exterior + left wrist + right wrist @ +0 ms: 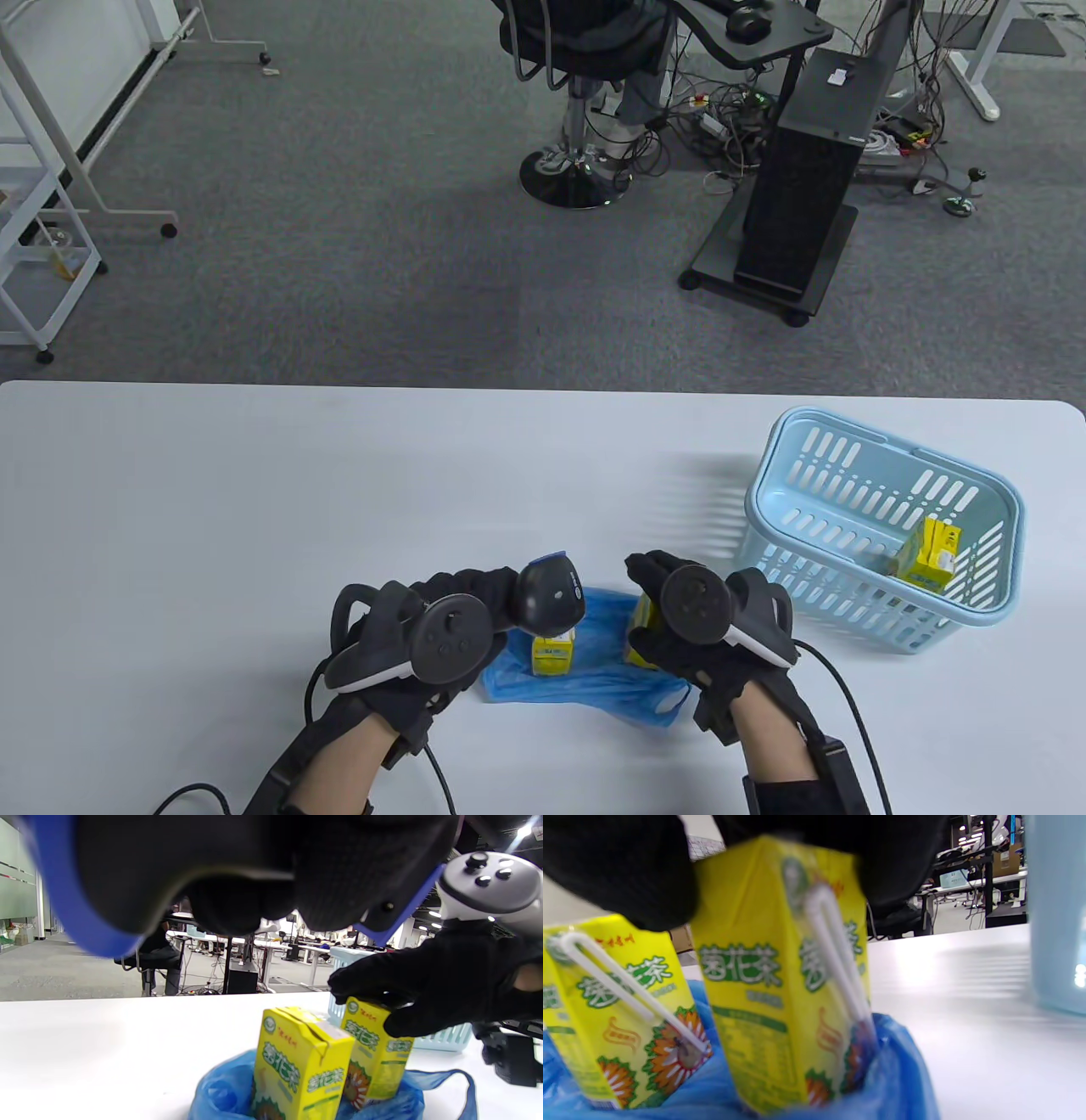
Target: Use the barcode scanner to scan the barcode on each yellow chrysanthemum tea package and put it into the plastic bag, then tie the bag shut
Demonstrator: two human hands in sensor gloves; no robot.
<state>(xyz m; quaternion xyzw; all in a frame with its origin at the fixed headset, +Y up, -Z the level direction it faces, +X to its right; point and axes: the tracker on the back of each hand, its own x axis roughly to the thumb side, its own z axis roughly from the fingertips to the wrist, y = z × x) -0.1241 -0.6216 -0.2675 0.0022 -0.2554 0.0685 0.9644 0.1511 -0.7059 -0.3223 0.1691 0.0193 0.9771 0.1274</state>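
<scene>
My right hand (679, 620) grips a yellow chrysanthemum tea package (780, 984) from above, fingers curled over its top with the thumb on one face, so that I can stand it upright in the blue plastic bag (585, 679); its foot is already down among the folds of the bag, close beside a second package (301, 1065) that stands there. The bag lies crumpled and open on the white table (254, 509) between my hands, near my body, which keeps the reach short. My left hand (424, 637) is wrapped around the handle of the barcode scanner (550, 594), holding it raised above the bag with its head over the standing package, ready, I judge, for the next scan. A third package (932, 553) waits in the light blue basket (882, 526) to my right, so the work is not done. Both wrists hang low over the table, palms facing inward, knuckles up.
</scene>
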